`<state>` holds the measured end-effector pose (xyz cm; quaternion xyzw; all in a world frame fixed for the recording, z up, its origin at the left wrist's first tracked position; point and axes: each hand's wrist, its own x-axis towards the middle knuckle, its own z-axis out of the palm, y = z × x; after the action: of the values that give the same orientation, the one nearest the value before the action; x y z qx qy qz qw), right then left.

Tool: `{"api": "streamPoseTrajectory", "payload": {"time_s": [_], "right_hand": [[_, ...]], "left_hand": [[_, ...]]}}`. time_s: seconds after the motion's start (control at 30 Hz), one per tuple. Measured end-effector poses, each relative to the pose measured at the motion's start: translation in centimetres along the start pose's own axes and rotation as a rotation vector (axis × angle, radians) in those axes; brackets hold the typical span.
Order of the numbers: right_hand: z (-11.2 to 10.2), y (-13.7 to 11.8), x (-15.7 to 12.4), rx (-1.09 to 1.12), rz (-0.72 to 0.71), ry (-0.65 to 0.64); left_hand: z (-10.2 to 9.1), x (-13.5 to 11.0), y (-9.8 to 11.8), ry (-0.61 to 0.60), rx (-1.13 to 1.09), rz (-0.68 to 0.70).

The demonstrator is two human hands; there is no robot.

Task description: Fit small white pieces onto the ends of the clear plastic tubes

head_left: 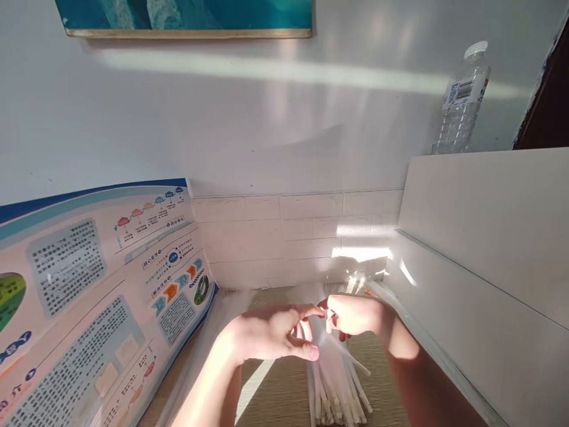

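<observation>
Fingers [306,311] of left hand [267,332] and right hand [355,314] pinched in, tips meeting above a bundle of white sticks [338,394]; can't tell if they're grasping a stick or film. Bundle lies on wooden table [377,370], near far edge, clear plastic film [355,284] behind.

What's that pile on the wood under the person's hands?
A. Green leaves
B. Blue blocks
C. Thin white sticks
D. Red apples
C: a bunch of thin white sticks lies on the wooden surface, just below the left hand and the right hand.
</observation>
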<state>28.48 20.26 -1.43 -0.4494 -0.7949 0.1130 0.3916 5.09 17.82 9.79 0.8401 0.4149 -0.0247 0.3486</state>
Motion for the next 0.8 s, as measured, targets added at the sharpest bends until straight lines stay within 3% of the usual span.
{"api": "streamPoseTrajectory", "payload": {"time_s": [0.1, 0.23, 0.4, 0.6, 0.8], "right_hand": [[-1.9, 1.3, 0.1, 0.125, 0.146, -0.273], [-3.8, 1.9, -0.2, 0.199, 0.345, -0.401], [-3.1, 1.0, -0.1, 0.251, 0.487, -0.482], [-1.5, 1.7, 0.3, 0.206, 0.633, -0.54], [-0.6, 3.5, 2.4, 0.157, 0.825, -0.683]], "left_hand": [[0.2, 1.5, -1.5, 0.045, 0.038, -0.05], [1.6, 5.2, -2.6, 0.06, 0.106, -0.07], [4.1, 8.8, -2.5, -0.073, 0.069, -0.011], [5.2, 10.0, -3.1, -0.132, 0.002, -0.004], [3.7, 9.1, -2.8, -0.127, -0.071, 0.064]]}}
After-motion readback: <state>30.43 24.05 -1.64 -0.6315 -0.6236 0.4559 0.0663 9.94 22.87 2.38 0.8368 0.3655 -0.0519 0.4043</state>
